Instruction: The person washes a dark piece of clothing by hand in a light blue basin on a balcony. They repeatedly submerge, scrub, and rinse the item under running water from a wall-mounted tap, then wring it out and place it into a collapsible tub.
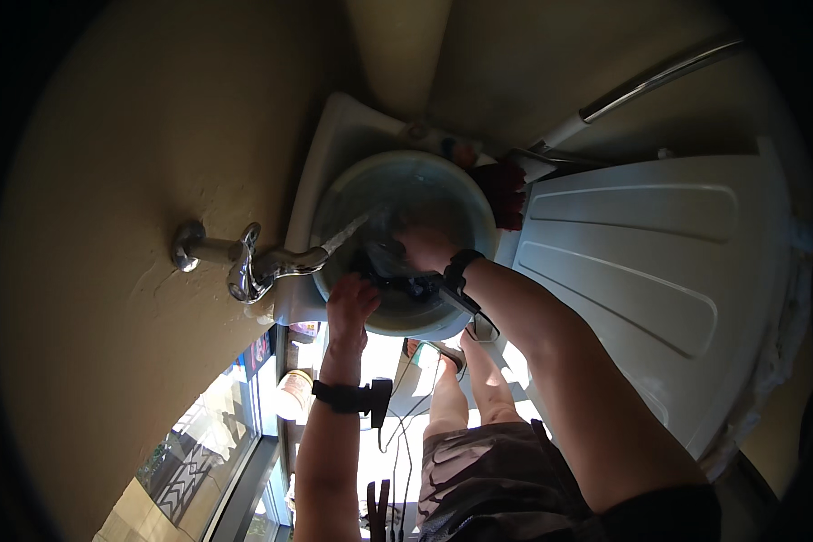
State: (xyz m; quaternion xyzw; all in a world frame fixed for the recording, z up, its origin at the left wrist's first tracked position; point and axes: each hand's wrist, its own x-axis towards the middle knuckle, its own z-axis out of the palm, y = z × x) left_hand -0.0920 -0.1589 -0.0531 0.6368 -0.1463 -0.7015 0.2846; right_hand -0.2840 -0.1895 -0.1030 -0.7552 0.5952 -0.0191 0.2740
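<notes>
A round plastic basin (406, 325) stands in a white sink (305, 203), holding water and a dark cloth-like item (413, 288). From the chrome wall tap (278, 264) a stream of water runs into it. My right hand (430, 244) is inside the basin, at or under the water beside the dark item; its fingers are blurred, so whether it grips anything is unclear. At the near left rim lies my left hand (353, 301), fingers bent over the basin's inside next to the dark item; what its fingertips touch is hidden. Each wrist wears a black strap with a cable.
To the right is a white ribbed panel (623, 251). A dark red cloth (505, 193) hangs between it and the basin. A metal pipe (657, 78) crosses the upper right. A round tub (294, 394) stands at lower left near a window (210, 440). Cables hang below the basin.
</notes>
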